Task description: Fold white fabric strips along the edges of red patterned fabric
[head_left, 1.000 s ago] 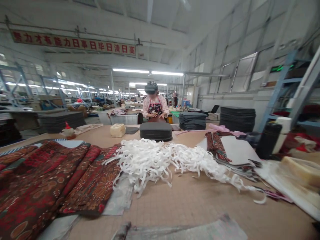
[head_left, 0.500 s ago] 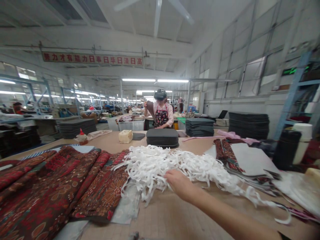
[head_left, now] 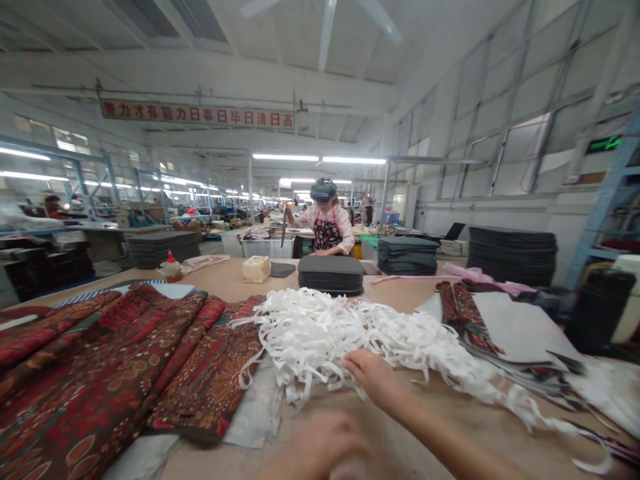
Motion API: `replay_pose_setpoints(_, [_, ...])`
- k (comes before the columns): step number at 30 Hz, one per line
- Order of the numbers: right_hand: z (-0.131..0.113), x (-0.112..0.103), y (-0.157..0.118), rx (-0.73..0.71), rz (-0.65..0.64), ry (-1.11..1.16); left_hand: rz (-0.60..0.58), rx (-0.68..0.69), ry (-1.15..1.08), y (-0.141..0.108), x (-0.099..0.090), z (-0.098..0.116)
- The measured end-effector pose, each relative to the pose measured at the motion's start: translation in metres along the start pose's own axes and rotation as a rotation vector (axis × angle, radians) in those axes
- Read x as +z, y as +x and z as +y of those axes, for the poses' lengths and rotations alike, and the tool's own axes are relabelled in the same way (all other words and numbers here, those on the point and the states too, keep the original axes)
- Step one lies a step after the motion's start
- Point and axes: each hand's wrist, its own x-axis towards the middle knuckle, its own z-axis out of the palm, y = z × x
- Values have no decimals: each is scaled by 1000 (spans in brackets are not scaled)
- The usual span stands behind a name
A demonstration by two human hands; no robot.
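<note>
A tangled heap of narrow white fabric strips [head_left: 315, 333] lies in the middle of the table. My right hand [head_left: 373, 377] reaches to its near edge, fingers pinched together on a white strip; loose ends hang just below the fingertips. Below and to the left, close to the table's front, my left hand [head_left: 325, 443] is smeared by motion and its fingers cannot be made out. Dark red and brown patterned fabric [head_left: 125, 360] is spread in folds on the left, partly over pale sheets [head_left: 257, 407].
Beyond the heap stand a stack of dark grey pads [head_left: 330, 275] and a cream block [head_left: 256, 269]. A small bottle with a red tip [head_left: 171, 265] is at the back left. A co-worker [head_left: 327, 223] stands across the table. White sheets [head_left: 520, 323] lie on the right.
My left hand has come into view at the bottom. My right hand stays at the heap's near edge. The co-worker's raised arm has shifted left with a dark piece.
</note>
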Motion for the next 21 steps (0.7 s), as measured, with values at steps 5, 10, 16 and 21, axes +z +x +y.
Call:
replay_pose_setpoints(5, [-1, -20, -44, -8, -56, 146, 278, -291, 287, 68, 0, -70])
replay_pose_setpoints(10, [13, -64, -72, -14, 13, 638, 337, -401, 414, 86, 9, -117])
replay_pose_setpoints(16, [52, -107, -73, 165, 724, 1248, 295, -580, 463, 89, 5, -140])
replay_pose_setpoints(21, [37, -141, -90, 58, 912, 1274, 243, -623, 476, 99, 1, -140])
